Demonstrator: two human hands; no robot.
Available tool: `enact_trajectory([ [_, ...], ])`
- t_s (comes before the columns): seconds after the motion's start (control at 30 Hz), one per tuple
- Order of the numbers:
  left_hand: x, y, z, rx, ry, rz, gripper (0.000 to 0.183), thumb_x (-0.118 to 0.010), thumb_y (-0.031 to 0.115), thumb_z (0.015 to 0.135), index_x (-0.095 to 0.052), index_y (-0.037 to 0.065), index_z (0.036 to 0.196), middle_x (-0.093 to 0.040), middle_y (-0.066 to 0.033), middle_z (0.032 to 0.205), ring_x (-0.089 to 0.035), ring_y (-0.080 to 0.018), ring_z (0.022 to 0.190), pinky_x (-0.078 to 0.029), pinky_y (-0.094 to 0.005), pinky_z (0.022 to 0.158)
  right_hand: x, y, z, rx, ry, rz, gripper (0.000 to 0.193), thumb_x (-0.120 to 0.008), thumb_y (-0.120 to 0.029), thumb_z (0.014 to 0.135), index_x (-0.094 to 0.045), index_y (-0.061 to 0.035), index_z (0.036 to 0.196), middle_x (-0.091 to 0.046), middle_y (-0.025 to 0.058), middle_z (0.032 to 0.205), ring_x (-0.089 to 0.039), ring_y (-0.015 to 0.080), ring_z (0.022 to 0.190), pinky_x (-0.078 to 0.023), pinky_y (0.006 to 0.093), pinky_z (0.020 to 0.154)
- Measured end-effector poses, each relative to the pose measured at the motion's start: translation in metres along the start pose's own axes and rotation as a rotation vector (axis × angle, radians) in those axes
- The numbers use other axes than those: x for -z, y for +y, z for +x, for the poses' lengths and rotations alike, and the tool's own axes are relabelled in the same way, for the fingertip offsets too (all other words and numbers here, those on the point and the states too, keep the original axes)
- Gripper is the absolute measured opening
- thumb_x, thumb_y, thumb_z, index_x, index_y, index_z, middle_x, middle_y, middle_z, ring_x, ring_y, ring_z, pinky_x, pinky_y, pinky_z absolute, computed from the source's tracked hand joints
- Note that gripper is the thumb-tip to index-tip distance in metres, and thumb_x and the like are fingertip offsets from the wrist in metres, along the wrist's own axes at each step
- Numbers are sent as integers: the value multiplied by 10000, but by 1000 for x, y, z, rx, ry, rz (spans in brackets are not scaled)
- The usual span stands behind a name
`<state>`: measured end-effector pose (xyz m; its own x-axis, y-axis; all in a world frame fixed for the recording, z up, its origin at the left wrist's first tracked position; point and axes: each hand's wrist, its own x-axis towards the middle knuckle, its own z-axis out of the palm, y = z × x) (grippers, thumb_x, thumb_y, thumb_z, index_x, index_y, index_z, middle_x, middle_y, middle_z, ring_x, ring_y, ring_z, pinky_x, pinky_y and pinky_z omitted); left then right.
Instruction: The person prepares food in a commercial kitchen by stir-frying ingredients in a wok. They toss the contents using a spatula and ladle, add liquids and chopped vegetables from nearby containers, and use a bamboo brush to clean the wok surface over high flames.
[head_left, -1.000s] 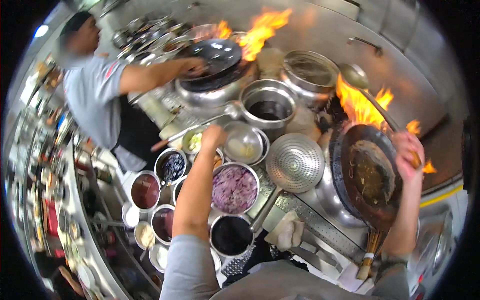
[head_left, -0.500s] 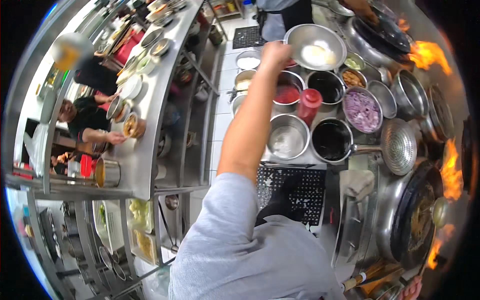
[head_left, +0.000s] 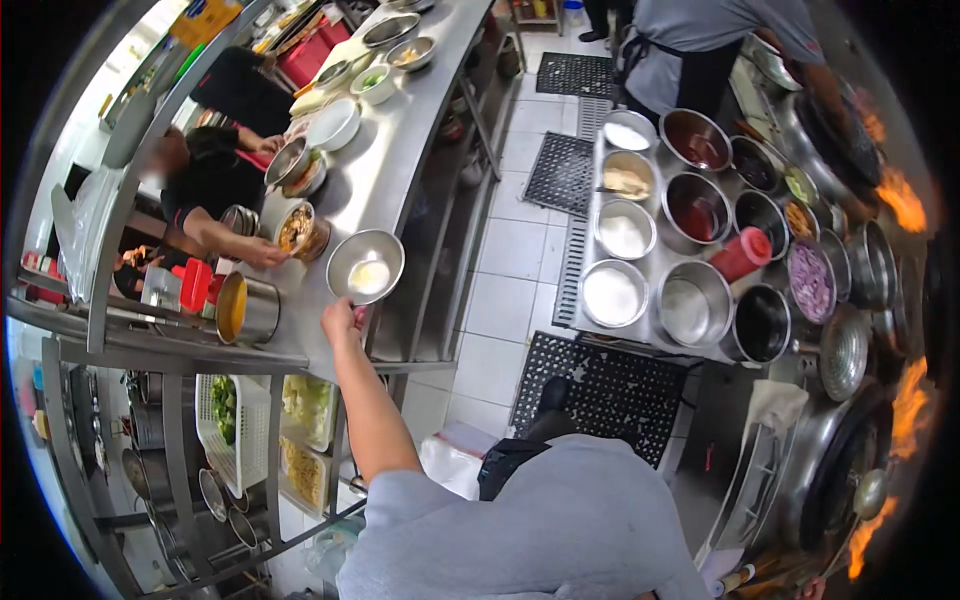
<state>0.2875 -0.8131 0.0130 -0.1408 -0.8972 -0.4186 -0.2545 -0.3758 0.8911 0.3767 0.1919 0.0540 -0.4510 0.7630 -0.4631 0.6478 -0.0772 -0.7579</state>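
Note:
My left hand (head_left: 342, 320) is closed on the near rim of a shiny metal mixing bowl (head_left: 389, 258), with the arm stretched out to the left. Something pale shows in the bottom of this bowl, held over the edge of the steel counter (head_left: 345, 205). At the lower right rim of the picture, only a small part of my right hand (head_left: 813, 588) shows, around the handle of a ladle (head_left: 870, 494). The ladle's head is over a dark wok (head_left: 838, 470), with flames beside it.
On the right stands a table with several metal pots of sauces and white powders, a red squeeze bottle (head_left: 742, 254) and a bowl of sliced onion (head_left: 811, 279). Co-workers stand across the left counter and at the far stove. A rubber mat (head_left: 600, 395) lies on the tiled floor.
My left hand has carried the metal bowl from above the pots on the right over to the left counter. The view has shifted; my right hand stays low at the right with the ladle.

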Motion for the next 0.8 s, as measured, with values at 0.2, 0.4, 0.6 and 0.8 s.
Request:
enact_trajectory([
  [0.2,60,-5,84,89,241,-234,136,-544,109,863,-591,-18,868,-650,-156,716,-597,-186,533,-474,-283,444,-37,4,-23,-1,13,-83,424,-522,-102,910,-401,-81,1316,-548,37,789,-522,91,578,-372,247,417],
  [0.4,2,-37,78,-196,-86,-466,366,-515,313,977,-587,-28,1087,-658,-183,970,-659,-310,866,-561,-395,734,2,-6,-49,119,109,-4,509,-533,-79,887,-381,-86,1373,-575,55,824,-546,108,599,-399,259,433],
  [0.6,-76,43,-108,-644,-75,-76,520,-539,360,968,-484,-7,1333,-583,-194,1255,-587,-288,1118,-480,-402,939,-35,-96,-87,382,188,105,596,-544,-57,864,-361,-92,1430,-603,73,859,-571,125,620,-425,271,450],
  [0.8,-215,69,-359,-1079,-400,7,559,-590,363,966,-432,13,1373,-566,-158,1261,-604,-250,1015,-522,-382,860,-33,-229,11,497,83,232,611,-572,-40,827,-373,-35,1405,-521,28,687,-484,112,471,-400,268,432],
])
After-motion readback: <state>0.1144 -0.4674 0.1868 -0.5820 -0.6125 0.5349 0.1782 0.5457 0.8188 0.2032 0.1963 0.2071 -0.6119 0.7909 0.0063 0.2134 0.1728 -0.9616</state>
